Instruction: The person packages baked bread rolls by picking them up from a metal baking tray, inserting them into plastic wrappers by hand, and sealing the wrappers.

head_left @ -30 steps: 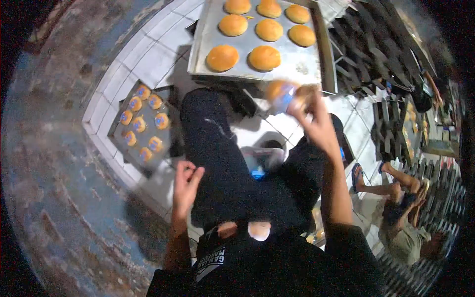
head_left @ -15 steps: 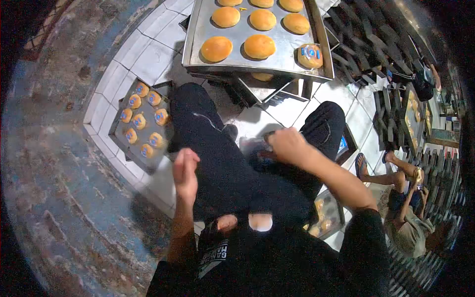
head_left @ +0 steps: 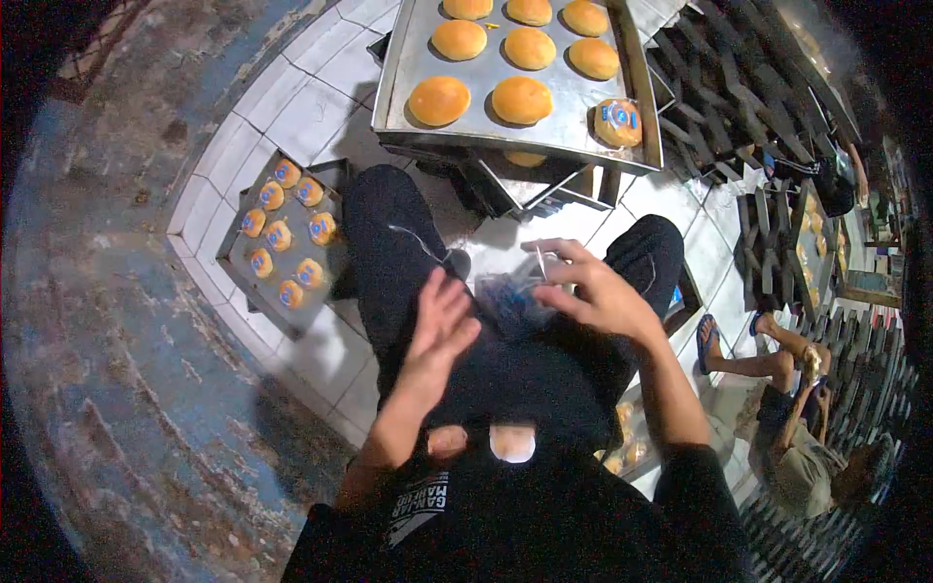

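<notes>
My right hand [head_left: 588, 287] pinches a clear plastic bag [head_left: 546, 260] above my lap, its fingers bent round the bag's upper part. Below it, between my legs, lies a pile of clear bags with blue print [head_left: 507, 299]. My left hand [head_left: 442, 316] is raised over my thigh, fingers spread, holding nothing. In front of my knees a large metal tray [head_left: 505, 141] bears several plain round buns [head_left: 522, 100] and one bun in a printed wrapper [head_left: 618, 122] at its near right corner.
A smaller tray [head_left: 326, 282] with several wrapped buns stands on the tiles at the left. Stacked dark racks [head_left: 714, 87] are at the right. Another person [head_left: 802, 447] sits at the lower right, near a further tray of buns [head_left: 809, 238].
The wrapped bun has been let go on the large tray. My right hand has drawn back to the bags and taken hold of one. My left hand has moved right and spread its fingers.
</notes>
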`<state>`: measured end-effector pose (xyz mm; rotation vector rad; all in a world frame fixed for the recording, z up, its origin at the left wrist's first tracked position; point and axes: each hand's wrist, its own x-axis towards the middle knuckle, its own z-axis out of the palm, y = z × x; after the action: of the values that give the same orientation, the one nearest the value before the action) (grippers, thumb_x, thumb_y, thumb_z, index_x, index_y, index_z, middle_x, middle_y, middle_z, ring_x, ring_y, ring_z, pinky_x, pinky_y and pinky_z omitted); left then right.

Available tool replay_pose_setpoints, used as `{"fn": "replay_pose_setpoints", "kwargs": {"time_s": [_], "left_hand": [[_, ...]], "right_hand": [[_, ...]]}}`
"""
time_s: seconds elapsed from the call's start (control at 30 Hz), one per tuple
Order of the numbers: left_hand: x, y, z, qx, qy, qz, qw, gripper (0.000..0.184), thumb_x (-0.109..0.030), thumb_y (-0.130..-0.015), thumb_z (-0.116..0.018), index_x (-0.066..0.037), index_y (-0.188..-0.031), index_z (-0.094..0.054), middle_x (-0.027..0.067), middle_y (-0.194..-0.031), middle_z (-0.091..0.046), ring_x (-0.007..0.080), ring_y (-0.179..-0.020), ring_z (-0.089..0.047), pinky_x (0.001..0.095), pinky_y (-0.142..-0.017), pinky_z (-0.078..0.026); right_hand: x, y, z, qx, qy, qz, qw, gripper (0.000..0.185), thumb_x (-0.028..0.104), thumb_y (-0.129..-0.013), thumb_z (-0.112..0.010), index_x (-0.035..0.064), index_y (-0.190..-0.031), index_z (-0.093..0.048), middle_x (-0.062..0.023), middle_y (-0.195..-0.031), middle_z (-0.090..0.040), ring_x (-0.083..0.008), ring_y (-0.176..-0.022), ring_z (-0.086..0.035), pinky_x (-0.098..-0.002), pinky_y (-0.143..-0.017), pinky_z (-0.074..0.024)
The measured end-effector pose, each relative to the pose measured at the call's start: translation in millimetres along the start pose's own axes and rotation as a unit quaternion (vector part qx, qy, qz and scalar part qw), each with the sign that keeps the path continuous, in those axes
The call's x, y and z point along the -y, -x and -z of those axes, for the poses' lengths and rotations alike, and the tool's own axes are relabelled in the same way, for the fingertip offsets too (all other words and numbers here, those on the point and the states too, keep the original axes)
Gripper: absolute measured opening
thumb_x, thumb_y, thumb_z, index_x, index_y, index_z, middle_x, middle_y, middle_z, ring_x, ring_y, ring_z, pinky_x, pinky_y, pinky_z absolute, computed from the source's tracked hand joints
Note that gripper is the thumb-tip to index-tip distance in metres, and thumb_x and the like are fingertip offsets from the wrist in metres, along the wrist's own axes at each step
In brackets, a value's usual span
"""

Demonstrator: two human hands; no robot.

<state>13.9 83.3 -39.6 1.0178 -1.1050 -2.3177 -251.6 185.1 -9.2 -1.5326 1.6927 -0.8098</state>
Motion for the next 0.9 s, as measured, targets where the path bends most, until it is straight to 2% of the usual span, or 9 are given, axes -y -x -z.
{"fn": "replay_pose_setpoints", "kwargs": {"time_s": [0.17, 0.3, 0.43, 0.53, 0.57, 0.63, 0.7, 0.8, 0.9], "left_hand": [[5.7, -20.9, -5.9, 0.083, 0.122, 0.116, 0.982, 0.044, -0.025, -0.109, -0.064, 0.001, -0.143, -0.055, 0.0205, -0.131, -0.07, 0.0314, -0.115, -0.072, 0.0441, -0.101, -0.058], [-24.0, -24.0, -8.2, -0.009, -0.005, 0.023, 1.0, 0.024, -0.017, -0.105, -0.071, 0.005, -0.114, -0.073, 0.0163, -0.104, -0.079, 0.0206, -0.087, -0.077, 0.0327, -0.077, -0.064], [-34.0, -33.0, 20.5, -0.049, -0.069, -0.035, 0.996, 0.022, -0.016, -0.102, -0.073, 0.002, -0.116, -0.072, 0.0153, -0.102, -0.079, 0.0199, -0.083, -0.077, 0.0327, -0.073, -0.065], [-43.2, -32.5, 39.1, -0.102, -0.04, -0.069, 0.992, 0.02, -0.012, -0.1, -0.075, 0.0, -0.116, -0.071, 0.012, -0.102, -0.078, 0.0185, -0.083, -0.076, 0.0319, -0.073, -0.065], [-48.5, -31.3, 39.5, -0.118, -0.047, -0.076, 0.989, 0.02, -0.011, -0.1, -0.075, -0.002, -0.117, -0.069, 0.0091, -0.102, -0.077, 0.0174, -0.084, -0.076, 0.032, -0.072, -0.065], [-51.6, -27.1, 43.8, -0.127, -0.05, -0.073, 0.988, 0.02, -0.01, -0.099, -0.075, -0.002, -0.117, -0.069, 0.0089, -0.103, -0.077, 0.0172, -0.084, -0.075, 0.0317, -0.072, -0.065], [-55.3, -26.1, 44.4, -0.139, -0.053, -0.076, 0.986, 0.021, -0.01, -0.099, -0.075, -0.002, -0.118, -0.069, 0.0086, -0.104, -0.077, 0.017, -0.084, -0.075, 0.0315, -0.072, -0.065], [-56.9, -21.8, 41.2, -0.138, -0.032, -0.088, 0.986, 0.019, -0.007, -0.099, -0.075, 0.0, -0.115, -0.071, 0.0107, -0.103, -0.077, 0.0169, -0.084, -0.076, 0.0309, -0.07, -0.066], [-55.2, -23.6, 44.1, -0.125, -0.024, -0.1, 0.987, 0.021, -0.009, -0.099, -0.076, 0.001, -0.116, -0.07, 0.0112, -0.102, -0.077, 0.0175, -0.083, -0.076, 0.0316, -0.069, -0.066]], "right_hand": [[38.5, -1.7, 35.7, -0.065, -0.091, 0.013, 0.994, 0.029, 0.018, -0.089, -0.084, 0.0015, -0.074, -0.065, -0.0233, -0.154, -0.058, -0.0361, -0.141, -0.057, -0.0468, -0.117, -0.0432], [28.1, -9.3, 40.0, -0.23, -0.293, -0.079, 0.925, 0.034, -0.003, -0.09, -0.083, 0.0045, -0.1, -0.051, -0.0094, -0.1, -0.075, -0.0172, -0.095, -0.075, -0.028, -0.084, -0.0585], [37.5, -35.2, 51.5, -0.188, -0.248, -0.073, 0.948, 0.038, -0.001, -0.089, -0.084, 0.0028, -0.112, -0.054, -0.0066, -0.098, -0.074, -0.0144, -0.095, -0.073, -0.0289, -0.084, -0.0576], [8.4, -80.7, 75.7, -0.208, -0.161, -0.089, 0.961, 0.036, 0.023, -0.097, -0.079, 0.0029, -0.124, -0.066, -0.0073, -0.101, -0.074, -0.0181, -0.092, -0.072, -0.0341, -0.085, -0.0574], [1.0, -98.7, 84.7, -0.303, 0.186, -0.007, 0.935, 0.035, 0.029, -0.098, -0.078, 0.0037, -0.121, -0.07, -0.0105, -0.105, -0.074, -0.0226, -0.092, -0.073, -0.0368, -0.085, -0.0574], [-35.7, -138.1, 100.0, -0.35, 0.414, 0.061, 0.838, 0.039, 0.04, -0.098, -0.076, 0.0066, -0.118, -0.075, -0.0164, -0.113, -0.073, -0.0332, -0.092, -0.073, -0.0424, -0.087, -0.0572], [-43.9, -169.1, 112.0, -0.286, 0.197, -0.077, 0.935, 0.053, 0.053, -0.1, -0.069, 0.005, -0.12, -0.077, -0.023, -0.121, -0.072, -0.0382, -0.096, -0.074, -0.0448, -0.09, -0.0567], [-121.3, -218.1, 122.0, -0.172, 0.211, -0.22, 0.937, 0.07, 0.064, -0.1, -0.06, -0.0023, -0.112, -0.077, -0.0322, -0.111, -0.072, -0.0462, -0.103, -0.071, -0.053, -0.093, -0.0547], [-130.1, -222.5, 85.6, -0.242, 0.247, -0.149, 0.926, 0.075, 0.069, -0.098, -0.061, -0.0015, -0.125, -0.067, -0.0366, -0.113, -0.071, -0.0532, -0.108, -0.07, -0.0574, -0.095, -0.0543]]}}
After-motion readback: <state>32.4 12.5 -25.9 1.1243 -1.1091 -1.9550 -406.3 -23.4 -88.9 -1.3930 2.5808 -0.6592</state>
